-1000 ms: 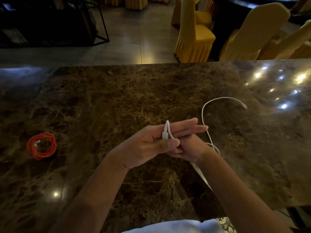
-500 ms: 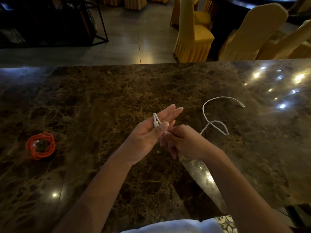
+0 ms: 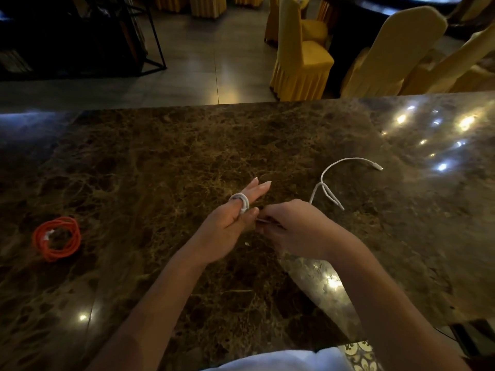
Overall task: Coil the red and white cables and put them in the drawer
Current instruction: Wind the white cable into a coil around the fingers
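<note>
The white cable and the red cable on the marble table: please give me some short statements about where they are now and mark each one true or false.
1. The red cable lies coiled on the marble table, apart from both hands. True.
2. The white cable is fully coiled. False: only a few turns sit around the left hand's fingers; a long tail still lies on the table.
3. The right hand pinches the white cable near the left hand. True.
4. The white cable's free plug hangs off the table edge. False: it rests on the tabletop.
5. The red cable is in a drawer. False: no drawer is in view.
</note>
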